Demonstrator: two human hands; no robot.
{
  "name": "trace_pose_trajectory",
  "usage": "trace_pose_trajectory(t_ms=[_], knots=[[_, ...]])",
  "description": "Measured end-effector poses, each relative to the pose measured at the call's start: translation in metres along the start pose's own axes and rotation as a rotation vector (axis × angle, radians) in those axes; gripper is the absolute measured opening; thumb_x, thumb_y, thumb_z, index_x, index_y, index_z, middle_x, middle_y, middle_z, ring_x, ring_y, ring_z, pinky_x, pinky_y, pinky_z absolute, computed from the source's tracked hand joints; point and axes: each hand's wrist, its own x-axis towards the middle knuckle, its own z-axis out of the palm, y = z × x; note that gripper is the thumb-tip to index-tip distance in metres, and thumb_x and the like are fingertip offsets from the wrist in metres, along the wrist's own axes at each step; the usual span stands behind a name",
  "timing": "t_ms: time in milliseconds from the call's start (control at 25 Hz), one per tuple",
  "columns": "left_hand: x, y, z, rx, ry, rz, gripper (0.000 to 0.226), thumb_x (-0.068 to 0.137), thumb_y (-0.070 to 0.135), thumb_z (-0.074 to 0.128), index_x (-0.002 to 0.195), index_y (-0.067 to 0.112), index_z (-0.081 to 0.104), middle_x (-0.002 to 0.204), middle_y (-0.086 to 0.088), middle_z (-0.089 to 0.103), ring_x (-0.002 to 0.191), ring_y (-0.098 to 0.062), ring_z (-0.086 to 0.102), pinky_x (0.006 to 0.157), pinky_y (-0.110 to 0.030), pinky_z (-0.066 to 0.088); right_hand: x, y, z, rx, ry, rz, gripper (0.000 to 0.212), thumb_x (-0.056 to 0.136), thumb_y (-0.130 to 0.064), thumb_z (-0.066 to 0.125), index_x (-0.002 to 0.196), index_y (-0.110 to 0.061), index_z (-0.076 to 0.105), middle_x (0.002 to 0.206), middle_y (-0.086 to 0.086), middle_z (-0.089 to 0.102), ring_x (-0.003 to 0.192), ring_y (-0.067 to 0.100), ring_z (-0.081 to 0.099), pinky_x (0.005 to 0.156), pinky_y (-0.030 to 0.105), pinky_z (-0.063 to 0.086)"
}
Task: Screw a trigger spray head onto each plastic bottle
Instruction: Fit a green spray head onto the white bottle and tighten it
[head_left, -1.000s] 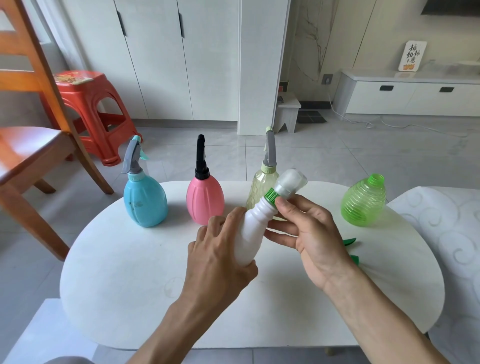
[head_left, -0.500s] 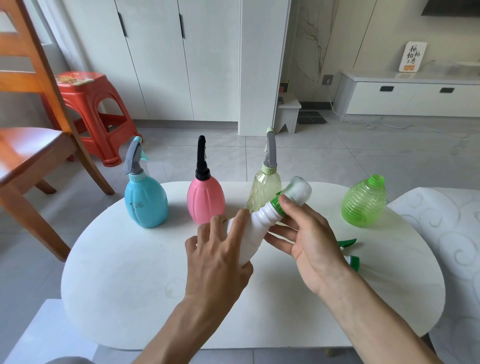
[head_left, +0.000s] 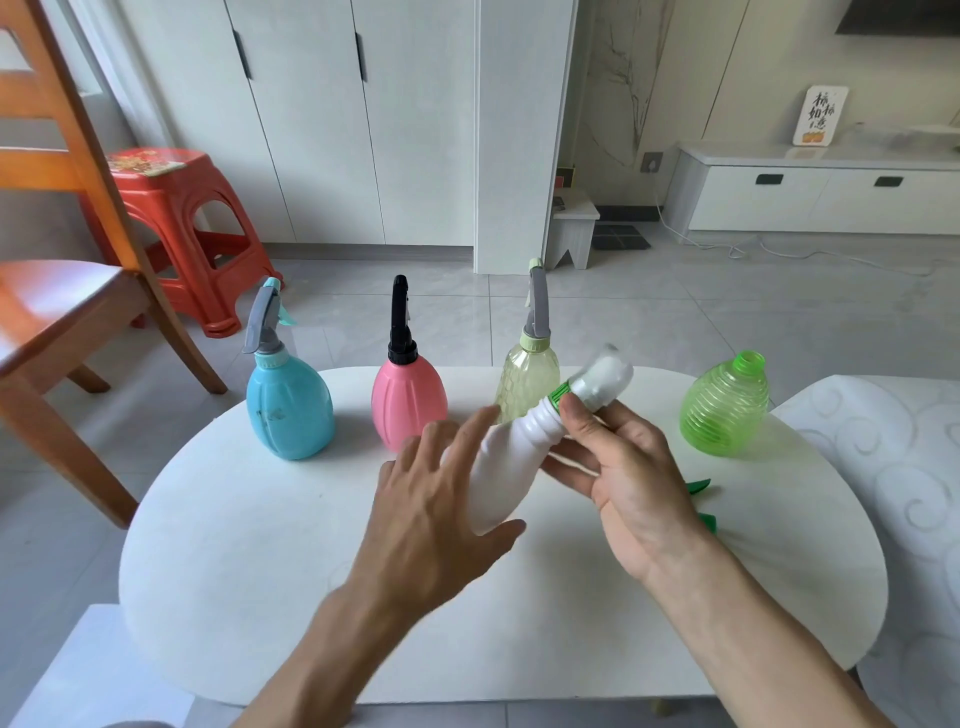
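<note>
A white bottle (head_left: 506, 467) is held tilted over the white table (head_left: 234, 545), neck pointing up and right. Its spray head (head_left: 605, 382) has a clear cap and a green collar. My right hand (head_left: 634, 478) pinches that collar at the neck. My left hand (head_left: 431, 509) is around the bottle's body with fingers spread and lifted, thumb underneath. Blue (head_left: 288, 410), pink (head_left: 408, 402) and pale yellow (head_left: 527, 374) bottles stand in a row with trigger heads on. A green ribbed bottle (head_left: 724, 410) stands with no head. A green trigger head (head_left: 698, 487) lies partly hidden behind my right hand.
A wooden chair (head_left: 62, 291) and a red plastic stool (head_left: 176, 228) stand left of the table. A white patterned cushion (head_left: 883, 467) touches the table's right edge. Cabinets and a low white unit line the far wall.
My left hand has loosened from a full grip on the white bottle to spread fingers. My right hand has kept hold of the collar, and the bottle has shifted slightly right.
</note>
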Motion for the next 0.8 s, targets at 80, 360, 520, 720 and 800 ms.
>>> trace_pose_trajectory(t_ms=[80, 360, 520, 720, 800], knots=[[0.007, -0.005, -0.022, -0.452, -0.173, -0.153, 0.095, 0.059, 0.045, 0.091, 0.14, 0.045, 0.041, 0.117, 0.027, 0.059, 0.098, 0.0, 0.062, 0.077, -0.025, 0.057, 0.004, -0.009, -0.008, 0.024, -0.098, -0.066, 0.031, 0.075, -0.038, 0.072, 0.098, -0.019, 0.078, 0.106, 0.01, 0.078, 0.102, 0.024, 0.074, 0.088, 0.041, 0.056], [0.001, -0.003, -0.018, -0.615, -0.346, -0.158, 0.078, 0.055, 0.037, 0.089, 0.125, 0.044, 0.055, 0.103, 0.011, 0.067, 0.091, -0.01, 0.066, 0.065, -0.031, 0.062, 0.006, -0.009, -0.011, 0.012, -0.358, -0.059, 0.051, 0.073, -0.05, 0.078, 0.113, -0.018, 0.074, 0.127, 0.014, 0.07, 0.115, 0.032, 0.066, 0.095, 0.042, 0.054], [-0.008, 0.007, -0.008, -0.559, -0.193, -0.214, 0.076, 0.055, 0.033, 0.091, 0.122, 0.044, 0.055, 0.099, 0.012, 0.066, 0.084, -0.01, 0.065, 0.058, -0.031, 0.06, 0.002, -0.008, -0.004, -0.043, -0.221, -0.085, 0.052, 0.061, -0.055, 0.084, 0.098, -0.019, 0.08, 0.11, 0.009, 0.077, 0.111, 0.021, 0.07, 0.086, 0.035, 0.055], [-0.002, 0.006, -0.012, -0.76, -0.389, -0.26, 0.081, 0.051, 0.041, 0.091, 0.123, 0.045, 0.055, 0.108, 0.01, 0.067, 0.095, -0.009, 0.068, 0.075, -0.036, 0.063, 0.004, -0.011, -0.008, 0.073, -0.32, -0.09, 0.045, 0.07, -0.046, 0.082, 0.102, -0.014, 0.077, 0.105, 0.011, 0.075, 0.104, 0.028, 0.07, 0.092, 0.039, 0.053], [0.002, 0.005, -0.015, -0.828, -0.499, -0.23, 0.079, 0.053, 0.039, 0.091, 0.124, 0.042, 0.057, 0.11, 0.008, 0.069, 0.099, -0.012, 0.07, 0.082, -0.037, 0.062, 0.003, -0.015, -0.01, 0.127, -0.408, -0.061, 0.046, 0.075, -0.042, 0.08, 0.109, -0.012, 0.074, 0.11, 0.013, 0.074, 0.104, 0.031, 0.069, 0.092, 0.038, 0.053]])
